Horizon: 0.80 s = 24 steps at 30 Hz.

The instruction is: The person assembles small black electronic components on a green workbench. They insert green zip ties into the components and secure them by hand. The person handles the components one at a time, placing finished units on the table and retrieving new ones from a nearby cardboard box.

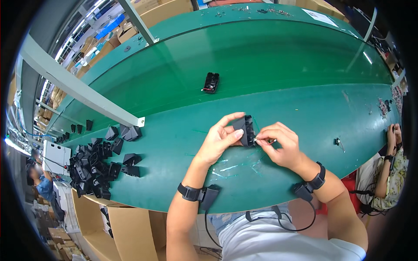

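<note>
The left hand (221,140) holds a black housing (248,130) above the bench (152,185); the right hand (283,145) pinches a small part (255,139) at its edge. Clear strips (226,168) lie below; piled casings (89,168) sit left, near a grey post (87,92).

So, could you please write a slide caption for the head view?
Over a green workbench, the left hand holds a black housing; the right hand pinches a small part beside it.

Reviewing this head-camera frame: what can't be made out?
Head view:
- Small item in the right hand: tiny, partly finger-covered.
- Part of the black housing: covered by the left hand.
- Lower pieces of the black pile: buried under others.
- Most contents of the carton: behind its flap.
- Co-worker at right: cut off by the fisheye rim.
</note>
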Each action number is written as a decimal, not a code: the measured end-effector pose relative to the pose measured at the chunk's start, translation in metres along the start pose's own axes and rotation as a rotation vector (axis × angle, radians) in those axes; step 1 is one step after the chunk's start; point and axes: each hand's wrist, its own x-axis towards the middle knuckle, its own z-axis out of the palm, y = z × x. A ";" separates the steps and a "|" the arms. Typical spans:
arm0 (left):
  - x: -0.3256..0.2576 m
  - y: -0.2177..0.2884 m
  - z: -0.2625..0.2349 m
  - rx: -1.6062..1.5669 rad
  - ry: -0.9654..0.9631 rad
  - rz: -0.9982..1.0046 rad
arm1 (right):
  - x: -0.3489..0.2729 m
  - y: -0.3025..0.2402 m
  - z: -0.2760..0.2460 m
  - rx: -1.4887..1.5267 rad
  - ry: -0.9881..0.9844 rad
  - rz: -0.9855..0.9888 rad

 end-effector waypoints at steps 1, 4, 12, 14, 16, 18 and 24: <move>0.000 -0.001 0.002 -0.014 -0.025 -0.032 | 0.001 -0.003 0.000 -0.027 0.007 -0.034; 0.002 -0.004 0.005 -0.044 -0.054 -0.068 | 0.004 -0.005 0.000 -0.060 0.011 -0.062; 0.001 -0.014 0.005 0.014 -0.063 -0.043 | 0.001 -0.009 -0.005 -0.165 -0.091 -0.034; 0.004 -0.015 0.008 0.014 -0.052 -0.051 | -0.002 -0.008 -0.005 -0.166 -0.098 -0.011; 0.006 -0.011 0.011 0.036 -0.029 -0.046 | 0.000 -0.004 -0.004 -0.142 -0.079 0.036; 0.006 -0.013 0.014 0.098 -0.022 -0.038 | -0.002 -0.002 -0.003 -0.171 -0.090 0.053; 0.005 -0.018 0.019 0.072 0.020 -0.040 | -0.004 -0.006 -0.003 -0.172 -0.092 0.129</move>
